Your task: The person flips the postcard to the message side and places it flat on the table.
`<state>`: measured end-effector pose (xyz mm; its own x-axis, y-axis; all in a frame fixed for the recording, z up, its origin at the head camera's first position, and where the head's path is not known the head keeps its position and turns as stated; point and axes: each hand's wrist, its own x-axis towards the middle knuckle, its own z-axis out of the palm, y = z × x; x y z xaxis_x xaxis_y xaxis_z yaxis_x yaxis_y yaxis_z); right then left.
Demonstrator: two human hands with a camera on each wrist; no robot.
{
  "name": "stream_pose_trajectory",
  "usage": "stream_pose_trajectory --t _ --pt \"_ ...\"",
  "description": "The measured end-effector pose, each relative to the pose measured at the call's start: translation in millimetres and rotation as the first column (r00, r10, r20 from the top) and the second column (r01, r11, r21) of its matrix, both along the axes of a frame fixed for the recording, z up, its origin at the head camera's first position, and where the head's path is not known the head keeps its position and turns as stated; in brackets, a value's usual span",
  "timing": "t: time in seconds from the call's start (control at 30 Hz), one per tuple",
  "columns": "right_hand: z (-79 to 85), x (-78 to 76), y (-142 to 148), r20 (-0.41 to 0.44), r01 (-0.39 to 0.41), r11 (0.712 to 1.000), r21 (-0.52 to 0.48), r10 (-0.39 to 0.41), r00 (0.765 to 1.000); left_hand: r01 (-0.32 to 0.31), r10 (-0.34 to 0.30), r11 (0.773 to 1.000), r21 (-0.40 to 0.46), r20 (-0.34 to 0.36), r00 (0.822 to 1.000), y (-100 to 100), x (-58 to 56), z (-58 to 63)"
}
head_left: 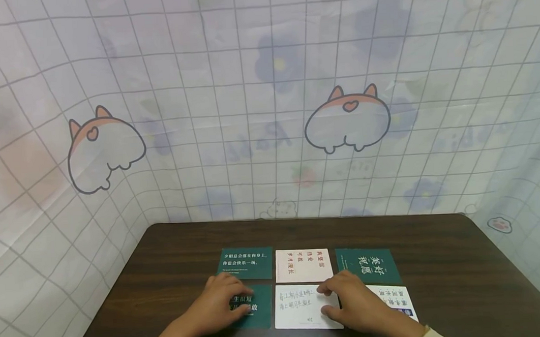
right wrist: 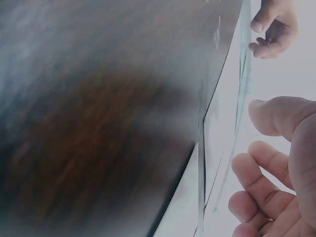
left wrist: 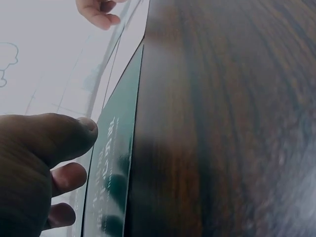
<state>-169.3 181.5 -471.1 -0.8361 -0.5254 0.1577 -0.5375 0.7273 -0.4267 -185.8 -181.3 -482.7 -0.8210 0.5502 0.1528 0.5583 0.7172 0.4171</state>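
My left hand [head_left: 213, 305] is held over the front left green card [head_left: 262, 319], covering part of its white lettering. In the left wrist view its thumb and fingers, apart and loosely bent, hold nothing beside that card [left wrist: 121, 103]. Toward the right, my right hand [head_left: 357, 304] hovers with thumb and forefinger over the right side of the white handwritten card [head_left: 300, 317]. The back of this hand hides part of another white printed card [head_left: 398, 301]. The right wrist view shows that hand [right wrist: 276, 187] with loosely curled fingers and nothing between them.
Behind these lies a back row: a green card [head_left: 247, 265], a cream card with red characters [head_left: 302, 265] and another green card [head_left: 369, 266]. All lie on a dark wood table [head_left: 459, 280]. A white grid-patterned curtain [head_left: 258, 113] hangs round its far side and ends.
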Motion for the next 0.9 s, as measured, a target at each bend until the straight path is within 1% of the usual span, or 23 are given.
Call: stream_pose_trajectory --t 0.17,0.27,0.47,0.67,0.9 --pt "-1.9 -0.2 -5.3 -0.031 -0.007 1.000 -0.004 0.007 1.000 -0.010 0.010 1.000 -0.001 0.028 1.000 -3.4 -0.4 0.8" --pt "-2.1 -1.2 -9.6 -0.046 -0.010 1.000 -0.001 0.010 0.999 -0.014 0.014 1.000 -0.005 0.028 1.000 -5.6 -0.7 0.3" --pt "0.3 -4.0 -18.8 -0.008 -0.005 1.000 0.010 0.005 1.000 -0.004 0.004 1.000 0.012 0.009 1.000 -7.0 0.7 1.8" --pt "0.0 -6.4 -27.7 0.008 -0.010 1.000 0.007 0.010 1.000 -0.006 0.006 1.000 0.006 0.022 1.000 -10.1 1.2 0.9" --pt "-1.4 -8.9 -35.5 0.018 -0.016 1.000 0.021 0.016 1.000 -0.010 0.010 1.000 0.011 -0.017 1.000 -14.8 3.1 -0.6"
